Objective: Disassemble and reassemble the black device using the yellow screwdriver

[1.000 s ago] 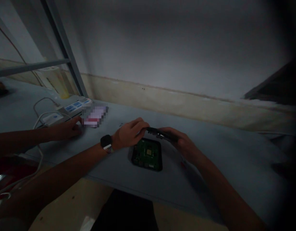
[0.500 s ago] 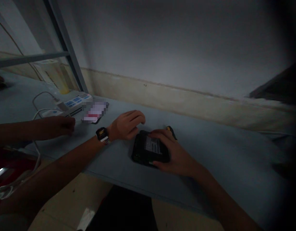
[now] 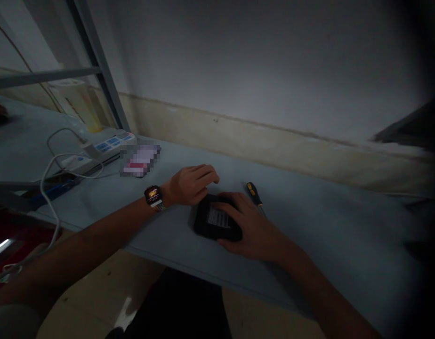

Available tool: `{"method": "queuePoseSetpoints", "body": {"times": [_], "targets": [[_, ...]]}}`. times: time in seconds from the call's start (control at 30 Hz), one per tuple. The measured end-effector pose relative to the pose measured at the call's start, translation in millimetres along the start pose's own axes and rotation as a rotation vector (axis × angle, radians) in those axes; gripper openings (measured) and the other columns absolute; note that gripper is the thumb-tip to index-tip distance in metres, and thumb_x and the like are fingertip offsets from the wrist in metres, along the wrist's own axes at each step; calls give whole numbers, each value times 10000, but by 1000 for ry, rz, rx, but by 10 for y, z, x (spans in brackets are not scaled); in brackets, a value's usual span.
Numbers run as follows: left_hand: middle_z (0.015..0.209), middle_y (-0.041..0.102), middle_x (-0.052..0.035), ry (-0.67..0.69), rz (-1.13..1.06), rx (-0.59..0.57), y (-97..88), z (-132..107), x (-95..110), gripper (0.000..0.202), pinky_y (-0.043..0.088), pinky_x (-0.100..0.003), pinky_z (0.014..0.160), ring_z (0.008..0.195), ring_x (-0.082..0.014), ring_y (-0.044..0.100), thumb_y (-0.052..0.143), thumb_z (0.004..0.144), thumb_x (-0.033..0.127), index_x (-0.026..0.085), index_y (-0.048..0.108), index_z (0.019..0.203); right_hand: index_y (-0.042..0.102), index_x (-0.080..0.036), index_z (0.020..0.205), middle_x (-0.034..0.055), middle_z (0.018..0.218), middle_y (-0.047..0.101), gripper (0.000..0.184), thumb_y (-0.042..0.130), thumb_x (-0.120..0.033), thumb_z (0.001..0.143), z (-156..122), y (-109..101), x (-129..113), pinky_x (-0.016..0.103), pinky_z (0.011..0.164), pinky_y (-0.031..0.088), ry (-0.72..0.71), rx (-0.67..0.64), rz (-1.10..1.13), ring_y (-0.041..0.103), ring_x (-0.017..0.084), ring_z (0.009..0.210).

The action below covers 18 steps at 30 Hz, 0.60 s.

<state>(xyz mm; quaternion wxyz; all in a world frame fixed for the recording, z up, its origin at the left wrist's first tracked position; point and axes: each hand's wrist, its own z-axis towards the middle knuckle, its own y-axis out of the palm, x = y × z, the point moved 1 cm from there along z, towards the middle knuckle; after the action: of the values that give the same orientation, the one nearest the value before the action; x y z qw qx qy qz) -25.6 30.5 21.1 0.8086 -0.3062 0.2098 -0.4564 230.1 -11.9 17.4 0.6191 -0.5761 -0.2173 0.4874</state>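
A flat black box-shaped device (image 3: 200, 226) with a printed label on its upper face lies on the blue-grey table. My right hand (image 3: 251, 226) grips it from the right, fingers over the far side and thumb at the near edge. My left hand (image 3: 192, 184), a smartwatch (image 3: 153, 195) on its wrist, is at the device's far left corner. Its fingers are curled inward, and the fingertips' contents are hidden. Just beyond my right hand lies a screwdriver (image 3: 254, 193) with a black and yellow handle, its shaft partly covered by the hand.
A phone (image 3: 141, 160), blurred by pixelation, lies left of my left hand. Behind it are a white power strip (image 3: 113, 145) with a plugged-in white cable (image 3: 44, 188) and a plastic cup (image 3: 79, 106). A metal frame post (image 3: 111, 94) rises at the back left; a wall borders the table.
Another person's arm at the left has withdrawn from view. My right hand has shifted slightly left over the device, and more of the screwdriver shows. My left hand has moved slightly right.
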Motion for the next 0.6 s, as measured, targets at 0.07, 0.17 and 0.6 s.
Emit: {"method": "queuePoseSetpoints", "body": {"times": [0.07,0.17,0.6], "targets": [[1079,707,-109,0,2,-11,15,-11,-2,339,634,-380,850,964,-237,701,471,866,37,174,572,1158,492,-222,1546,214,1547,529,834,874,-426,833,0,-6,-3,636,1174,521,12,-10,-4,533,403,1413],[1083,708,-106,0,5,-25,39,-27,-7,327,634,-384,854,961,-231,703,465,887,46,177,572,1167,496,-228,1557,214,1577,524,835,867,-490,856,-6,-18,-1,645,1190,510,22,-30,-11,523,406,1443],[1022,667,-79,-208,-209,47,19,12,-13,310,592,-324,755,837,-182,641,453,855,48,184,569,1109,371,-213,1715,196,1799,336,649,473,-459,1124,154,202,-228,665,1340,338,48,-26,-197,301,398,1687]]}}
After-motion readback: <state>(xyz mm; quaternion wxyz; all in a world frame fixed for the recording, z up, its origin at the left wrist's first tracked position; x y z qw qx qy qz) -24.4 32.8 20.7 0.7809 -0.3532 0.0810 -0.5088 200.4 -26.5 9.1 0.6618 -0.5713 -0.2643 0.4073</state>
